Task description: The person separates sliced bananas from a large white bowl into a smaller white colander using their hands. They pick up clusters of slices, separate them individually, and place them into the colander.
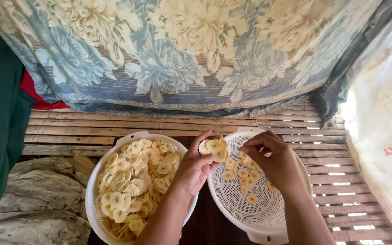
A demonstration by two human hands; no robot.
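Slatted bamboo bench point(114, 131) under two white colanders point(259, 218).

White colanders point(259, 218), pale-yellow banana slices point(132, 181)

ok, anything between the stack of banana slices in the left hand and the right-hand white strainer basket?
Nothing visible. The left hand holds the stack of pale yellow banana slices right at the rim of the round white perforated plastic strainer basket. The right hand hovers over the basket, beside the stack, not blocking it.

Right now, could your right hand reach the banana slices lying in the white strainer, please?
Probably yes: the right hand hovers directly over the banana slices in the white strainer, with nothing between them.
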